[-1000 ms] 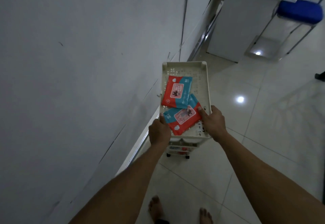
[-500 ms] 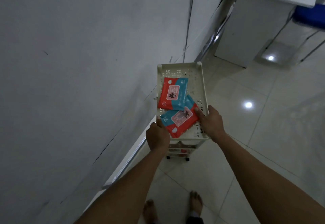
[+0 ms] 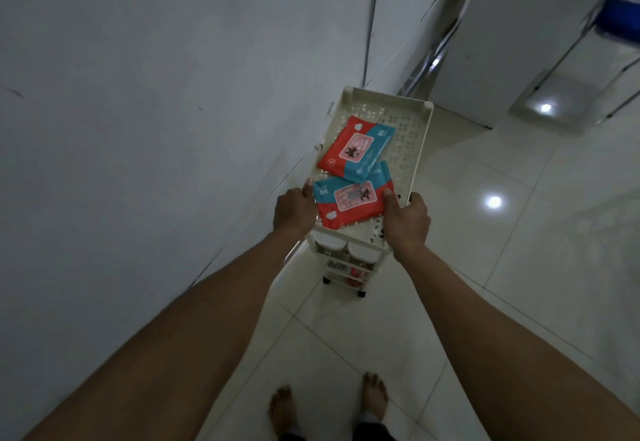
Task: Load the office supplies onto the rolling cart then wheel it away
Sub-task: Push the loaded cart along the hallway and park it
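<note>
A cream rolling cart (image 3: 420,149) stands on the tiled floor close to the wall on the left. Two red and teal wipe packs lie in its perforated top tray: the far pack (image 3: 355,151) and the near pack (image 3: 351,202), partly overlapping. My left hand (image 3: 294,212) grips the tray's near left rim, thumb beside the near pack. My right hand (image 3: 407,220) grips the near right rim, thumb resting on that pack's edge. Lower shelves hold white containers (image 3: 346,250) and small items, mostly hidden.
A white wall (image 3: 156,128) runs along the left, almost touching the cart. A white desk panel (image 3: 512,59) stands ahead to the right, with a blue chair (image 3: 621,23) beside it. Glossy floor tiles (image 3: 519,232) stretch to the right. My bare feet (image 3: 329,406) show below.
The cart has rolled forward along the wall toward the desk, both hands still on its near rim. My feet have stepped forward behind it.
</note>
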